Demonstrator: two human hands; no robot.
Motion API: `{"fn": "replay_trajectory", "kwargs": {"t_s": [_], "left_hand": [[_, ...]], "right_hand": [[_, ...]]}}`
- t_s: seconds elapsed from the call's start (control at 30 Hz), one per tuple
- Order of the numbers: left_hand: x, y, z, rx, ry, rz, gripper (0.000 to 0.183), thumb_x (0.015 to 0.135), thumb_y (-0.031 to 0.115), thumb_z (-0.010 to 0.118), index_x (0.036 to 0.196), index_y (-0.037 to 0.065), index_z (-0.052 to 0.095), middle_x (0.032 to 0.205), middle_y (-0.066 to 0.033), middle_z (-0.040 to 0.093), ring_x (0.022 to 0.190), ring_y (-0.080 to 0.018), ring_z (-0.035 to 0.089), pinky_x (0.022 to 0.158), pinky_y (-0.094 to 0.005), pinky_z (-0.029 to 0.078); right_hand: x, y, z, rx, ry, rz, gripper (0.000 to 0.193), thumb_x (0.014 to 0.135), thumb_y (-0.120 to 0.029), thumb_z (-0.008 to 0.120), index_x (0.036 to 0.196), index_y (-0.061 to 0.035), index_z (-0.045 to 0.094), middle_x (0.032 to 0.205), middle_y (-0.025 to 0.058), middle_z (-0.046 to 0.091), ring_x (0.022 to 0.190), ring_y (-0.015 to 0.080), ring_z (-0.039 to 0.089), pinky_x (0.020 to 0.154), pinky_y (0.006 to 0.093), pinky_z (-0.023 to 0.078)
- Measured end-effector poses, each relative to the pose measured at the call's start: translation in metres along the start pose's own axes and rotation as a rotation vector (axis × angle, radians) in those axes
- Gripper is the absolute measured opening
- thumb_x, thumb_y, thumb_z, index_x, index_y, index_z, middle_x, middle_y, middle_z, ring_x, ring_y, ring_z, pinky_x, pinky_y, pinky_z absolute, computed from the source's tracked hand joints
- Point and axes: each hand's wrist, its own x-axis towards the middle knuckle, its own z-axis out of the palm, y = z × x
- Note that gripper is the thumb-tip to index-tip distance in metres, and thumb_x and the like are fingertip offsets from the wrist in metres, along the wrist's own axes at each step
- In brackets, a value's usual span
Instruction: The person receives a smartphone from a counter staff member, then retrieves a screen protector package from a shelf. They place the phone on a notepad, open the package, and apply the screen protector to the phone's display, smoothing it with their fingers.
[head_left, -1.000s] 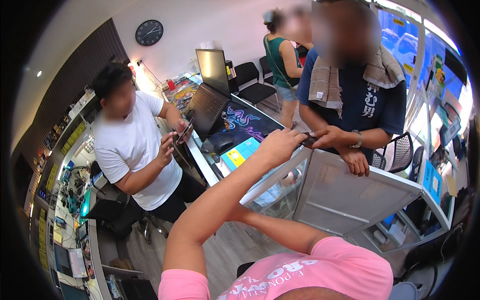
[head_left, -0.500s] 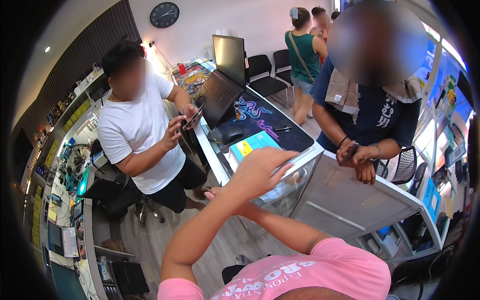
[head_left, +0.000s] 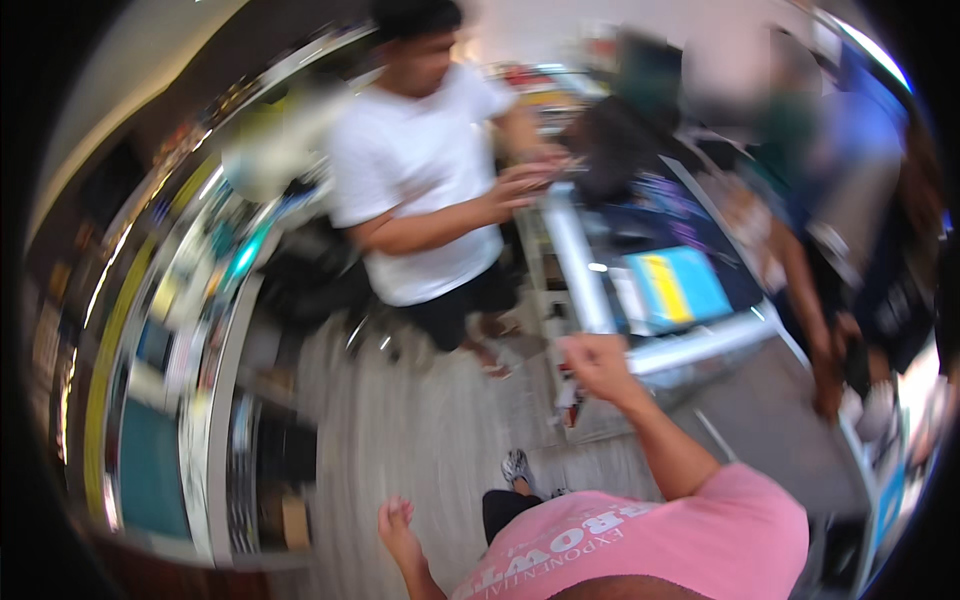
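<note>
My left hand (head_left: pixel 397 522) hangs low over the wood-look floor (head_left: pixel 365 430). It is smeared by motion, and whether its fingers hold anything cannot be made out. Higher up, my right hand (head_left: pixel 597 366) is at the near left corner of the white-edged counter (head_left: pixel 700 343), its fingers curled into a fist with nothing visible in them. Just beyond it on the counter lies a light blue box (head_left: pixel 690 285) with a yellow band. Past that are a dark desk mat (head_left: pixel 725 255) and a blurred dark laptop (head_left: pixel 605 150).
A person in a white shirt (head_left: pixel 410 180) stands behind the counter with both hands raised. Another person's arm (head_left: pixel 805 300) hangs over the counter's right side. Cluttered shelving and a workbench (head_left: pixel 225 400) run along the left, with a dark chair (head_left: pixel 315 270) beside them.
My hands were crossed over each other near the box, the left one stretched out. Now they are apart, left low and right by the counter corner. The view has swung left.
</note>
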Motion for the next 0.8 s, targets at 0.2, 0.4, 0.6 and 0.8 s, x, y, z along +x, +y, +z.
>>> {"fn": "replay_trajectory", "kwargs": {"t_s": [0.2,0.4,0.6,0.8], "left_hand": [[0.000,-0.036,0.019,0.080,-0.500,0.142,0.041,0.111,0.034,0.049,0.124,0.004,0.074,0.119,-0.0089,0.074,0.115,-0.0215,0.065,0.104,-0.0382,0.048],[0.059,-0.048,0.034,0.170,-1.221,-0.306,0.077,0.109,0.068,0.031,0.138,0.009,0.069,0.144,-0.0095,0.064,0.138,-0.0245,0.053,0.114,-0.0415,0.040],[0.139,-0.010,-0.013,0.250,-1.274,-0.304,0.093,0.101,0.082,0.031,0.142,0.005,0.065,0.143,-0.0131,0.064,0.133,-0.0241,0.057,0.115,-0.0427,0.041],[0.208,-0.001,-0.083,0.279,-1.205,-0.375,0.102,0.098,0.085,0.034,0.145,-0.003,0.059,0.156,-0.0238,0.051,0.147,-0.0352,0.046,0.119,-0.0485,0.037]], "right_hand": [[0.004,0.007,-0.003,-0.003,0.144,0.066,0.050,0.108,-0.029,0.062,0.065,-0.0071,0.048,0.058,-0.0044,0.040,0.053,0.0056,0.035,0.048,0.0285,0.027],[0.023,-0.058,0.084,0.196,0.031,-0.017,0.048,0.111,-0.028,0.058,0.068,-0.0095,0.047,0.055,-0.0032,0.044,0.049,0.0048,0.040,0.047,0.0243,0.029],[0.059,-0.119,0.216,0.183,-0.186,-0.151,0.047,0.110,-0.026,0.060,0.069,-0.0075,0.049,0.058,-0.0036,0.044,0.051,0.0044,0.040,0.049,0.0258,0.033],[0.086,-0.190,0.354,0.185,-0.351,-0.279,0.052,0.109,-0.028,0.062,0.064,-0.0085,0.044,0.055,-0.0010,0.046,0.050,0.0063,0.043,0.048,0.0276,0.034]]}}
